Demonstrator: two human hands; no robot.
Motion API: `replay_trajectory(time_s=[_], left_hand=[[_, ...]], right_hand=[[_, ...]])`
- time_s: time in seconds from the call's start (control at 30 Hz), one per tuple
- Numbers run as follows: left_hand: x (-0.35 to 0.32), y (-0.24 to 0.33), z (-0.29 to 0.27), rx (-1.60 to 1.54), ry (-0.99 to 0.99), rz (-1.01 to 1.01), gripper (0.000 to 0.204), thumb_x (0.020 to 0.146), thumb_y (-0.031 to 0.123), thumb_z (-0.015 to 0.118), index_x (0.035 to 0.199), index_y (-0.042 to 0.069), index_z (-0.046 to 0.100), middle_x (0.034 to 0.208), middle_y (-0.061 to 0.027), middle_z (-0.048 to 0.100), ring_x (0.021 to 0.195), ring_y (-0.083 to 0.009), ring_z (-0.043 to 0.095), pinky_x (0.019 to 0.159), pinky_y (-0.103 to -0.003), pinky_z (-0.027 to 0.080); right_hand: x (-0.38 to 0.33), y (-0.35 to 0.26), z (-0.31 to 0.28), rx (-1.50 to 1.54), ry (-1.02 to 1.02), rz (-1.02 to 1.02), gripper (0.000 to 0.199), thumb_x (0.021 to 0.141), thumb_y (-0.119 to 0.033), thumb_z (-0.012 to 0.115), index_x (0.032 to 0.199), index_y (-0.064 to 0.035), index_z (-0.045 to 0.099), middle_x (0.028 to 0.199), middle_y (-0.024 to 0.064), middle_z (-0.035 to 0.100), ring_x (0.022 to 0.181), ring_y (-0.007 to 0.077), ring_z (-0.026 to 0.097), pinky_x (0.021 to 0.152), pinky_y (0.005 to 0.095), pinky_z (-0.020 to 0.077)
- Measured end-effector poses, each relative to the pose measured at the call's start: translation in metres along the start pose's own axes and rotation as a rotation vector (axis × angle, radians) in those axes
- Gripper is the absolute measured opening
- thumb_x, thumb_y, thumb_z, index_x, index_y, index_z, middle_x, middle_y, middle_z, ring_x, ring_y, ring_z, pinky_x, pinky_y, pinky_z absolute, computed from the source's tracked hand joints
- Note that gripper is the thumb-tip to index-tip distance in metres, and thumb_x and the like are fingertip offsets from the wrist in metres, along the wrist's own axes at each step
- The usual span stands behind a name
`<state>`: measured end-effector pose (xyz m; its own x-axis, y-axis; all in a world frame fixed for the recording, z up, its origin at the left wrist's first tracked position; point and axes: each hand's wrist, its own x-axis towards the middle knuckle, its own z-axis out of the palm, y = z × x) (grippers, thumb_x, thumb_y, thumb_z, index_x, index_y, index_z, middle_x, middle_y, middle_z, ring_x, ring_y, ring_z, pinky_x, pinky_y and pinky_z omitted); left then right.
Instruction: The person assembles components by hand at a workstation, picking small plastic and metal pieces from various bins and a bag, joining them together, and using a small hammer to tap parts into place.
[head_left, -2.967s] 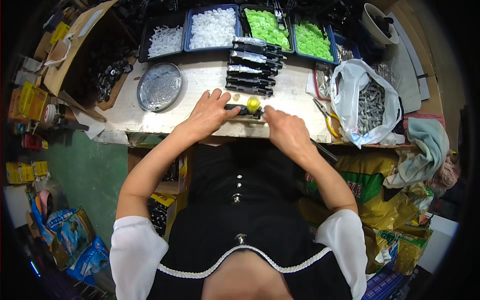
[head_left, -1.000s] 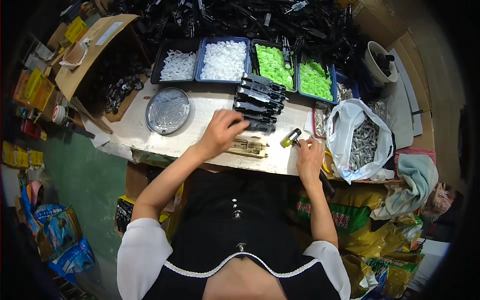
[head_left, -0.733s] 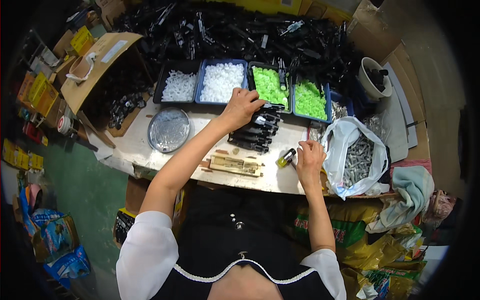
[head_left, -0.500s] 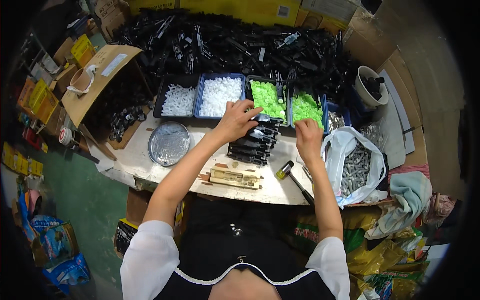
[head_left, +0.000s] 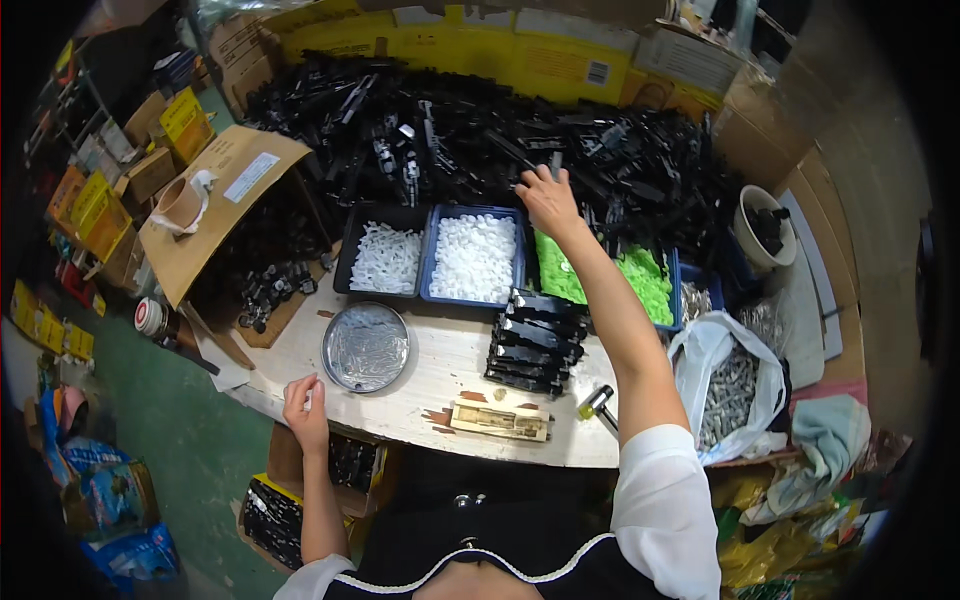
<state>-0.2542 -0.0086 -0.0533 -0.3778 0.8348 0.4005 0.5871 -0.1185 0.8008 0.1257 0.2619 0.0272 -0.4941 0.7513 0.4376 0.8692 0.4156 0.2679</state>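
Observation:
My right hand (head_left: 549,203) reaches over the bins to the front of a big heap of black plastic parts (head_left: 460,140). Its fingers curl down onto a black part there, and the fingertips are partly hidden. Close to the table's front edge, my left hand (head_left: 307,412) is closed, fingertips pressed together; a small pale thing may be between them, too small to make out. Below my right forearm lies a stacked row of black parts (head_left: 535,345). A wooden fixture block (head_left: 498,418) is in front of that row, and a mallet (head_left: 596,401) beside it.
Bins hold clear pieces (head_left: 385,258), white caps (head_left: 473,258) and green pieces (head_left: 645,285). A round metal tin (head_left: 366,347) sits left of centre. On the right are a plastic bag of grey pieces (head_left: 735,395) and a white bucket (head_left: 765,232); a cardboard box (head_left: 225,190) stands left.
My left hand has left the stacked row and come down to the left front edge. From beside the green bin, my right hand has moved up to the black heap. The view has shifted.

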Motion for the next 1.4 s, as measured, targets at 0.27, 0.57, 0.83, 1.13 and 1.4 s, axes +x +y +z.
replay_trajectory(time_s=[0.27, 0.57, 0.83, 1.13, 1.4], left_hand=[[0.043, -0.049, -0.001, 0.041, 0.154, 0.019, 0.012, 0.075, 0.002, 0.059, 0.087, -0.002, 0.061, 0.079, -0.0088, 0.054, 0.07, -0.0166, 0.055, 0.061, -0.024, 0.043], [0.158, -0.067, 0.045, 0.387, 0.099, 0.193, 0.019, 0.072, 0.012, 0.057, 0.087, 0.004, 0.064, 0.087, -0.0118, 0.057, 0.086, -0.0284, 0.052, 0.076, -0.038, 0.041], [0.191, -0.053, 0.107, 0.717, -0.27, 0.173, 0.031, 0.075, 0.025, 0.058, 0.106, 0.028, 0.059, 0.127, -0.0103, 0.034, 0.11, -0.0321, 0.039, 0.092, -0.05, 0.027], [0.119, -0.086, 0.049, 0.461, -0.242, 0.469, 0.032, 0.073, 0.016, 0.057, 0.105, 0.014, 0.059, 0.103, -0.0057, 0.053, 0.1, -0.0244, 0.045, 0.084, -0.04, 0.033], [0.091, -0.082, -0.021, -0.063, -0.042, -0.091, 0.026, 0.075, 0.009, 0.056, 0.101, 0.004, 0.06, 0.103, -0.0094, 0.058, 0.098, -0.0239, 0.054, 0.085, -0.03, 0.039]], right_hand=[[-0.012, 0.048, -0.01, 0.495, 0.017, 0.358, 0.04, 0.066, -0.012, 0.067, 0.105, -0.0219, 0.06, 0.101, -0.0027, 0.061, 0.091, 0.0177, 0.054, 0.078, 0.0292, 0.0418], [-0.036, 0.104, -0.055, 1.593, 0.464, 0.823, 0.027, 0.084, -0.033, 0.056, 0.102, -0.0124, 0.057, 0.088, -0.0039, 0.056, 0.08, 0.0075, 0.052, 0.06, 0.0229, 0.0395], [-0.107, 0.012, -0.131, 1.221, -0.001, 0.664, 0.018, 0.084, -0.021, 0.051, 0.091, -0.0051, 0.055, 0.079, 0.0048, 0.057, 0.07, 0.0137, 0.052, 0.063, 0.026, 0.0393], [-0.23, -0.164, -0.125, 0.424, -0.186, 0.207, 0.031, 0.074, -0.013, 0.061, 0.104, -0.007, 0.054, 0.078, 0.0089, 0.048, 0.078, 0.0257, 0.046, 0.067, 0.0367, 0.0346], [-0.228, -0.215, -0.099, 0.317, -0.303, 0.119, 0.058, 0.077, -0.031, 0.058, 0.122, 0.0009, 0.039, 0.127, 0.0138, 0.038, 0.11, 0.0266, 0.04, 0.094, 0.0481, 0.026]])
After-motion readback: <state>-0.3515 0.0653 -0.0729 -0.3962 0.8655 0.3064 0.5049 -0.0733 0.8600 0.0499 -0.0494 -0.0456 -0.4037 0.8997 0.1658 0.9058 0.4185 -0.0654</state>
